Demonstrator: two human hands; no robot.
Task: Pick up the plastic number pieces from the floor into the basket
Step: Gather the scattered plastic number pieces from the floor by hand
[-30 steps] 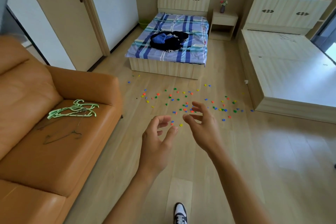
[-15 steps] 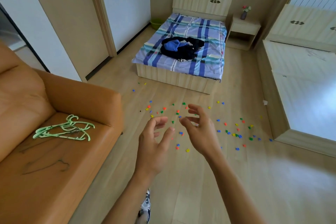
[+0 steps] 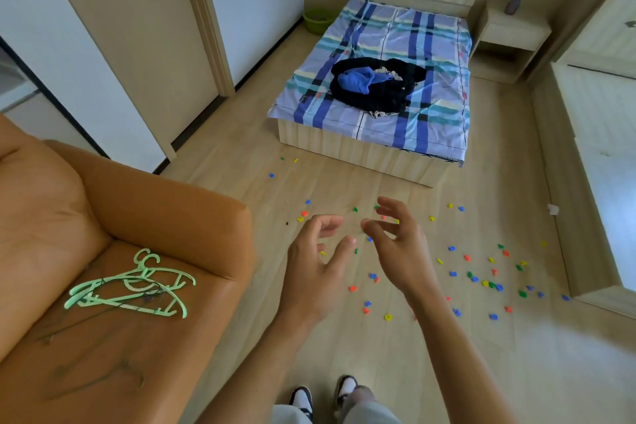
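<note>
Several small plastic number pieces [image 3: 475, 277] in red, blue, green and yellow lie scattered over the wooden floor between the sofa and the bed. A green basket [image 3: 316, 20] stands on the floor at the far wall, left of the bed's head. My left hand [image 3: 315, 272] and my right hand [image 3: 401, 244] hover side by side at chest height, well above the pieces. Both hands have curled, spread fingers and hold nothing.
An orange leather sofa [image 3: 144, 224] fills the left, with green hangers [image 3: 137, 289] on its seat. A bed [image 3: 378, 93] with a striped sheet and a dark clothes pile stands ahead. A low wooden platform [image 3: 599, 155] runs along the right. My shoes [image 3: 323, 396] show at the bottom.
I have stepped forward; the bed and the scattered pieces appear closer and lower in view. Both hands keep the same open pose in front of me.
</note>
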